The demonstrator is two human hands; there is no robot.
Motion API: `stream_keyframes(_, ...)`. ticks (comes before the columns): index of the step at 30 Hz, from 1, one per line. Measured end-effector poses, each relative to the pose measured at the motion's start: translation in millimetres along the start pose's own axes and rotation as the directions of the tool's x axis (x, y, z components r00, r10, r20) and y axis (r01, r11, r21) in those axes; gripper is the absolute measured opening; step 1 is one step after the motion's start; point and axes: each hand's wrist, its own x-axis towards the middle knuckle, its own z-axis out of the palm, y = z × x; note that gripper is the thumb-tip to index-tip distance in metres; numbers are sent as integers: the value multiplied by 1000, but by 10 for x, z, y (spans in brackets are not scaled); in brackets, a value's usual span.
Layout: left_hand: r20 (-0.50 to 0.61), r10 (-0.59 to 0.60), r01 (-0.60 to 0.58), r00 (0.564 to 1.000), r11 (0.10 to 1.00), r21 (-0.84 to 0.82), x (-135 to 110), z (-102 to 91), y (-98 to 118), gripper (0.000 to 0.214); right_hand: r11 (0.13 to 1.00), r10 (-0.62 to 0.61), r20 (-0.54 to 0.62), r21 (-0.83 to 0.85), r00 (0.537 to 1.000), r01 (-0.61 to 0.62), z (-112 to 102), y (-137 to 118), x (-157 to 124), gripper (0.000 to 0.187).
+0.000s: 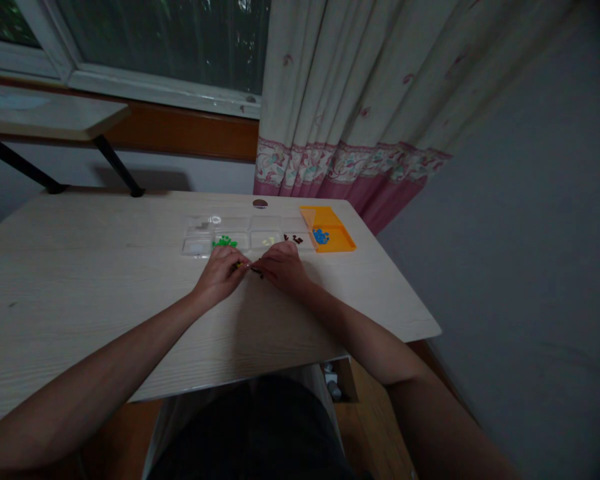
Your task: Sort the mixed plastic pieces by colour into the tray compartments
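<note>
My left hand [222, 275] and my right hand [283, 268] meet just in front of a clear compartment box [199, 247], fingertips pinched close together. Between them shows a small dark and yellow piece, too small to name, with a dark end [258, 273] hanging by my right fingers. Behind my left hand, green beads [225, 241] fill part of one compartment. Pale yellow pieces [269, 242] and dark brown pieces [293, 239] lie in the compartments behind my right hand. Blue beads [321, 237] sit in an orange tray [343, 244] at the box's right end.
The wooden table [130, 280] carries a raised shelf [55, 117] on black legs at the left. A round brown cable-hole cover [260, 204] lies near the back edge. A curtain [340, 100] hangs behind, and a wall [505, 200] stands to the right.
</note>
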Motion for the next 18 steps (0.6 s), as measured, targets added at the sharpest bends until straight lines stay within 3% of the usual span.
stream_keyframes(4,3,-8,8,1000,1000,4,5,-10,14,21,1000,25,-35,7,999,-25,-21,76,14,19)
stream_keyframes(7,-10,-11,11,1000,1000,25,-2,0,10,21,989,145,-113,0,983,-146,-48,245,21,20)
stream_keyframes(12,68,73,-77,995,995,57,-20,-8,51,21,915,386,-280,-7,879,-404,-149,631,-39,23)
stream_keyframes(18,197,146,-166,969,982,92,-50,2,57,28,818,525,-353,-43,774,-574,-175,895,-167,23)
